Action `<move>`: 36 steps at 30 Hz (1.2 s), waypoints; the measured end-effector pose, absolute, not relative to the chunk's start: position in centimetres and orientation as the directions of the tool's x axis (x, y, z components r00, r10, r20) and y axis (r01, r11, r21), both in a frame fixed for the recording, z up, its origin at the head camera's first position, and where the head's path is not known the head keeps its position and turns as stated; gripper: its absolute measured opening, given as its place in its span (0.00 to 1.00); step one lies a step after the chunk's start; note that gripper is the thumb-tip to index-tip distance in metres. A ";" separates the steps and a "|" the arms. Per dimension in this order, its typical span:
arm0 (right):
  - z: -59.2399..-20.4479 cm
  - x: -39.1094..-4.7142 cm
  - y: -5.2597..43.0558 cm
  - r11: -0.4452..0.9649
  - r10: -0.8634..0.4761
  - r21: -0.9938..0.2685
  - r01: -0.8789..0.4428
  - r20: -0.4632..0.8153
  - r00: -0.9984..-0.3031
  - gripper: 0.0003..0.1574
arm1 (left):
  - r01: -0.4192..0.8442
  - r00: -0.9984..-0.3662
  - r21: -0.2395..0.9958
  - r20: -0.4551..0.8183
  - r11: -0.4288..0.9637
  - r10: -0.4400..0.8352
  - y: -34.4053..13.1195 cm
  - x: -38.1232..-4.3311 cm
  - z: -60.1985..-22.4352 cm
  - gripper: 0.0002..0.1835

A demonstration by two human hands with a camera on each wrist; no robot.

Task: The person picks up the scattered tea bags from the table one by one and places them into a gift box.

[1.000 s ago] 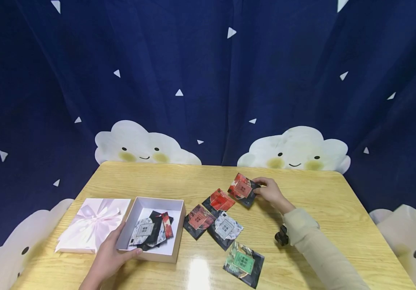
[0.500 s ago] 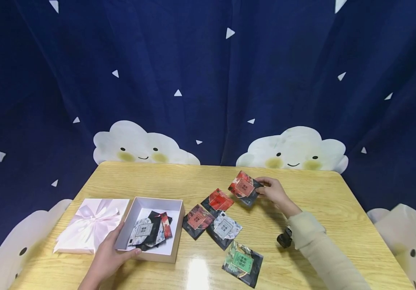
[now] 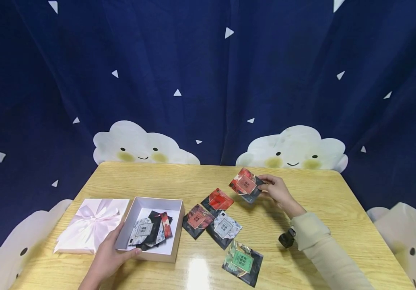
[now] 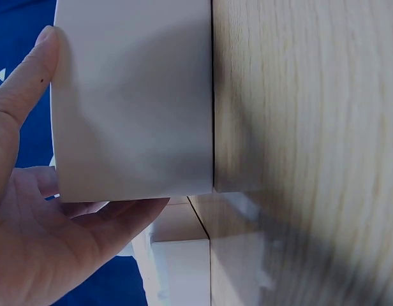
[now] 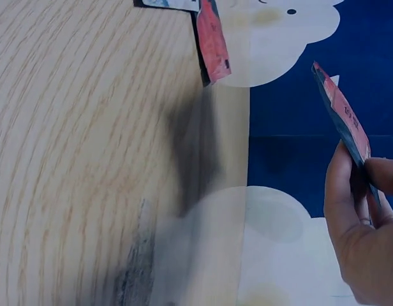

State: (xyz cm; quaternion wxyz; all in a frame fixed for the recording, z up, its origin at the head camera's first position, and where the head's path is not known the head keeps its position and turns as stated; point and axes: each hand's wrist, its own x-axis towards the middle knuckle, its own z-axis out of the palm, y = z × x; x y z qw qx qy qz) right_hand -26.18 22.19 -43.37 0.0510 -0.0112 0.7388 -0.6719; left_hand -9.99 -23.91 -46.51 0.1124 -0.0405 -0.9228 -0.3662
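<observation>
Aloft, a flat red-and-black sachet, edge-pinched by my right grip, could slip; my left grip clasps a beige-and-white box.

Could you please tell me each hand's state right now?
Left hand: holding the box by a corner.
Right hand: holding a red packet.

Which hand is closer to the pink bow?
Left. The left hand is beside the pink bow, gripping the open box; the right hand is across the table, holding a red packet.
</observation>
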 end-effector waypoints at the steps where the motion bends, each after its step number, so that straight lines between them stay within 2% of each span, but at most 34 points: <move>1: -43.3 -26.1 22.2 0.090 -0.086 -0.995 0.052 -0.059 -0.995 0.25 | 0.156 -0.972 0.666 0.234 0.730 -0.007 -23.9 -10.0 -46.5 0.52; 17: -41.8 -25.4 20.7 0.026 -0.126 -0.999 0.022 -0.025 -0.992 0.24 | 0.148 -0.976 0.668 0.219 0.729 -0.003 -23.9 -9.9 -46.4 0.53; 36: -40.5 -25.0 16.5 -0.062 -0.194 -0.998 0.011 0.001 -0.981 0.24 | 0.157 -0.974 0.668 0.227 0.727 0.002 -23.9 -10.0 -46.3 0.52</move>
